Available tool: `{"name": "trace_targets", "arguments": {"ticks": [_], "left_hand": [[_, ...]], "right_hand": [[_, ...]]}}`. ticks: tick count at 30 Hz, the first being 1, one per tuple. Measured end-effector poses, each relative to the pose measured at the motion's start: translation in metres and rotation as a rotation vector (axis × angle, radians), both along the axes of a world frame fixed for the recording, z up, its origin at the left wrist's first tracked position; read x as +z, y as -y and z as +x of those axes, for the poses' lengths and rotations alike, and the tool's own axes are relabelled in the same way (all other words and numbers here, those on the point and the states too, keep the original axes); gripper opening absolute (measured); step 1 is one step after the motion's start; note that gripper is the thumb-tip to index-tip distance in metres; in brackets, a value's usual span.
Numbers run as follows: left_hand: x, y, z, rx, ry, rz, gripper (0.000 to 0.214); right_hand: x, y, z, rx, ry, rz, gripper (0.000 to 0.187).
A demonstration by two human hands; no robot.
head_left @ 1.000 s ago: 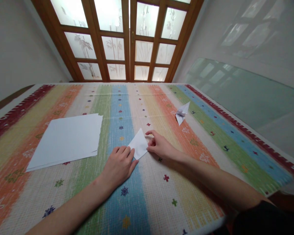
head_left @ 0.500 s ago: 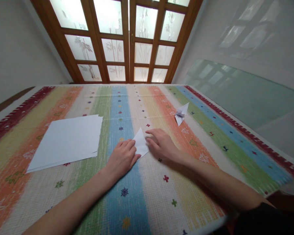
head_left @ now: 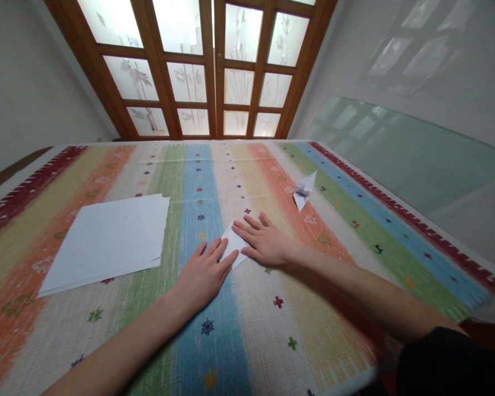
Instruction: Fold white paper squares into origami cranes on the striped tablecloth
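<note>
Table (head_left: 107, 330) w/ striped multicolour cloth is filling most of the view, w/ a wood-framed frosted-glass door (head_left: 214, 66) behind its far edge. A stack of white sheets (head_left: 107, 239) is lying flat on the left part of the table, well apart from both hands.

Left hand (head_left: 202, 272) is lying palm-down near centre, fingers (head_left: 220, 248) extended & close together, tips resting on the near-left edge of a small folded white paper (head_left: 232, 243). Right hand (head_left: 264, 245) is pressing flat from the other side, fingers (head_left: 247, 223) straight & slightly spread, covering the paper's right part. Neither hand is gripping anything; both are lying open & flat. The paper is sitting on the table between the two hands, at the blue/white stripe border, mostly hidden, so its exact shape is hard to tell.

A small finished folded-paper figure (head_left: 304, 190) is standing on the orange stripe, beyond the right hand, not touching it.

Judged step: flattening a crease in the folded paper, both hands pinning it. A next move would call for one hand holding the paper down while the other frees an edge, so the layers aren't slipping on the cloth.
</note>
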State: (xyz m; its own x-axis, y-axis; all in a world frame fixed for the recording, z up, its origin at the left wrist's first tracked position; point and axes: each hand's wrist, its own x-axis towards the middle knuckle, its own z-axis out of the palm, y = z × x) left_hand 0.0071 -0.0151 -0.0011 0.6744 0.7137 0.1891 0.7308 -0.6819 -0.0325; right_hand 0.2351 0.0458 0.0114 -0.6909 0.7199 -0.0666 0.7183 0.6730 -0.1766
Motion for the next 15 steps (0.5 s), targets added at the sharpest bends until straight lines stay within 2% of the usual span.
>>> {"name": "trace_targets", "arguments": {"ticks": [6, 8, 12, 15], "left_hand": [[0.0, 0.004, -0.001, 0.01, 0.02, -0.008, 0.037], [-0.001, 0.005, 0.0, 0.006, 0.031, 0.004, 0.037], [-0.003, 0.011, 0.0, -0.005, 0.04, 0.08, 0.032], [-0.005, 0.022, -0.001, -0.025, 0.057, 0.138, 0.028]], "right_hand": [[0.009, -0.002, -0.008, -0.08, 0.01, 0.119, 0.055], [0.008, 0.0, -0.014, -0.022, -0.029, 0.13, 0.056], [-0.003, -0.002, -0.022, 0.165, -0.023, 0.014, 0.057], [-0.009, -0.008, -0.021, 0.189, -0.024, -0.001, 0.06]]}}
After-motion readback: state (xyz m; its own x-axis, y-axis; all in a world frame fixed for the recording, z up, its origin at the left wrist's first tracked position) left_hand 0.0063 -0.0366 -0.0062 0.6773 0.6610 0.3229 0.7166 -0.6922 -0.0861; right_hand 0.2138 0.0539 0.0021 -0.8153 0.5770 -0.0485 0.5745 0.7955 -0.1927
